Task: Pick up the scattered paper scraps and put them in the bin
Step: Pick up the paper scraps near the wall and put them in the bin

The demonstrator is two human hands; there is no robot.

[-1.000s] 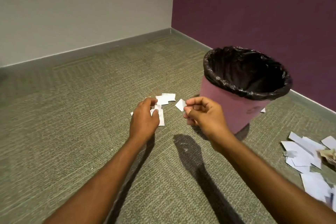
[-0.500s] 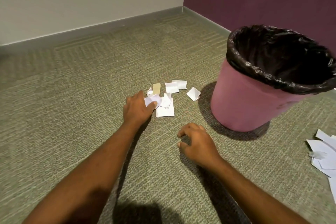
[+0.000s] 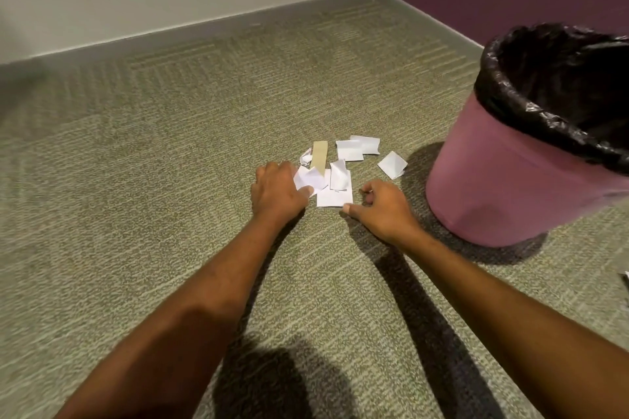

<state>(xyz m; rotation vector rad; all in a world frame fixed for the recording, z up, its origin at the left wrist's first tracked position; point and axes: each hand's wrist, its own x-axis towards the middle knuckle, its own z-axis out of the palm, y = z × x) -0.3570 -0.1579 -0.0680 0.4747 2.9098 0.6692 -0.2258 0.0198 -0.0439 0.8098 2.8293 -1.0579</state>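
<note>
**White paper scraps (image 3: 355, 149) lie beside a pink bin (image 3: 493, 187)**

On the green carpet (image 3: 136, 214), the left hand (image 3: 277, 192) grips a crumpled scrap (image 3: 311, 180), thumb laid over it. A tan strip (image 3: 320, 155) lies just beyond. The right hand (image 3: 381, 206), fingers curled, touches the near corner of a flat scrap (image 3: 335, 197) with its thumb; whether it pinches the sheet cannot be told. A folded scrap (image 3: 392, 164) lies near the upright bin with its black liner (image 3: 544, 119).
</note>
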